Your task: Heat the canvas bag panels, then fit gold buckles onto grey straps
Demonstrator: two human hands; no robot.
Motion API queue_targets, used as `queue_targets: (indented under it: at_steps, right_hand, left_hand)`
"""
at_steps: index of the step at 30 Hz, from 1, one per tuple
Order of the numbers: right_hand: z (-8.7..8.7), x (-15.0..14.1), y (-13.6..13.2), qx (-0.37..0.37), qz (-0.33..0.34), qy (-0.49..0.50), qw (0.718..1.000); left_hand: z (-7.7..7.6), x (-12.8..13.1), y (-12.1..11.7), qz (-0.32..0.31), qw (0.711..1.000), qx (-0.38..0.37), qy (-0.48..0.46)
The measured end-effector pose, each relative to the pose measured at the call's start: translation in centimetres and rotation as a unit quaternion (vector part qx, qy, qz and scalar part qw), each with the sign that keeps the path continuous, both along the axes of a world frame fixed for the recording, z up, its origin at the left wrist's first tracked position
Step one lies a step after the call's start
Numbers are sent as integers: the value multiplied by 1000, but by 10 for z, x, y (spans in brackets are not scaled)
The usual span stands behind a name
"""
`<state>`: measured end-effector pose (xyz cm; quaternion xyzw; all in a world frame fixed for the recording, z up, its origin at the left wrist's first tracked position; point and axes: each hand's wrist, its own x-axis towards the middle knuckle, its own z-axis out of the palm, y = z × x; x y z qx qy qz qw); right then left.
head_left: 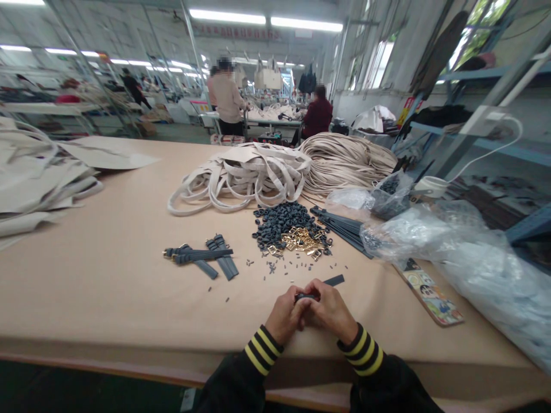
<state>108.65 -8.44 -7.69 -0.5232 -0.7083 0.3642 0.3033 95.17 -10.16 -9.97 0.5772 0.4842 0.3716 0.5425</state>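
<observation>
Close together over the front of the table, my left hand point(284, 312) and my right hand point(329, 307) both grip one dark grey strap point(334, 280). Its flat end sticks out past my right hand; the part between my fingers is mostly covered. Just beyond lie tiny dark pieces scattered on the tabletop, then a heap of small dark strap loops point(282, 222) with gold buckles point(302, 239) at its front. To the left, several buckled dark straps point(202, 255) lie crossed over one another. A bundle of plain dark straps point(342, 226) rests right of the heap.
Beige straps point(245, 172) and a coiled beige cord bundle point(348, 158) lie at the table's back. Beige fabric pieces point(34, 178) cover the left. Clear plastic bags point(469, 246) and a cartoon-printed case point(433, 295) are at right. People work at tables beyond.
</observation>
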Motion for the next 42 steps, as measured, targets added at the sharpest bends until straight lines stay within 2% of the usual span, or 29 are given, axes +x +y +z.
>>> queue_targets:
  at_steps: [2, 5, 6, 9, 10, 12, 15, 22, 25, 27, 31, 37, 42]
  right_hand:
    - [4, 7, 2, -29, 40, 15, 999]
    - [18, 21, 5, -71, 111, 38, 991]
    - [23, 27, 6, -53, 101, 30, 993]
    - [33, 42, 10, 71, 32, -44, 996]
    - [34, 46, 11, 92, 39, -78, 992]
    - [34, 51, 13, 74, 104, -141, 982]
    - [31, 52, 12, 4, 190, -190, 963]
    - [30, 44, 10, -148, 240, -85, 956]
    - [30, 41, 9, -201, 254, -61, 944]
    - [31, 41, 10, -183, 270, -76, 942]
    - [25, 44, 13, -93, 290, -88, 948]
    - [9, 49, 18, -144, 303, 3, 942]
    - [1, 53, 23, -201, 323, 19, 924]
  left_hand:
    - [0, -2, 1, -21, 1000, -11, -12]
    - [-1, -3, 2, -15, 999, -23, -46]
    - [0, -3, 3, -8, 998, -26, -57]
    - [1, -2, 4, -1, 997, -34, -69]
    - [1, -2, 4, -5, 997, -37, -66]
    - [1, -2, 3, -10, 998, -36, -52]
    - [0, -2, 2, -16, 999, -26, -28]
    - [1, -2, 0, -15, 999, -3, 29]
    - [1, -2, 1, -14, 998, 19, 58]
    - [0, -1, 1, -6, 997, 35, 72]
    - [-1, 1, 1, -10, 996, 33, 78]
    - [1, 1, -1, -13, 996, 40, 80]
    - [-1, -5, 2, -90, 996, -1, 29]
